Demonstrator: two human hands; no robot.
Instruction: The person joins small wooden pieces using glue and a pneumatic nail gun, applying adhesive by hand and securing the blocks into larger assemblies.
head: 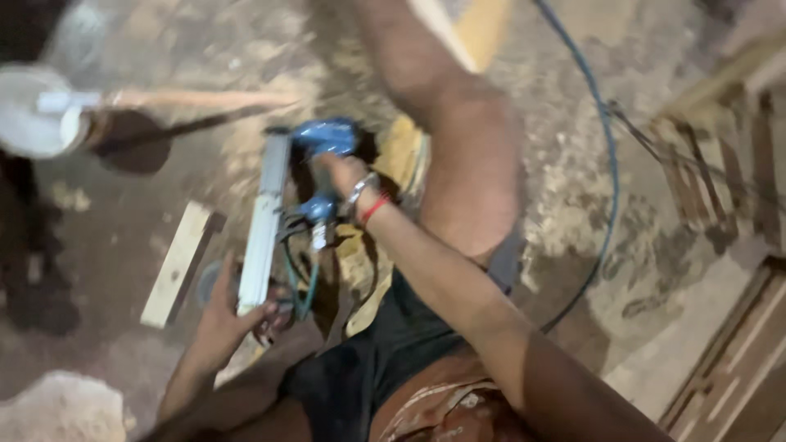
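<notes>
Right hand point(344, 176) grips blue nail gun point(323, 164) — magazine point(264, 229) runs toward left hand point(233, 315).

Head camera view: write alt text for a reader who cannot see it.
A seated person's right hand grips a blue pneumatic nail gun while the left hand holds the end of its long grey magazine. A wooden offcut and a blue hose lie on the dusty floor.

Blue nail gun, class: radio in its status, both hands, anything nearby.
Right hand gripping blue pneumatic nail gun. Left hand holding its long grey magazine. Pale wooden offcut on the floor beside it; blue hose to the right.
</notes>
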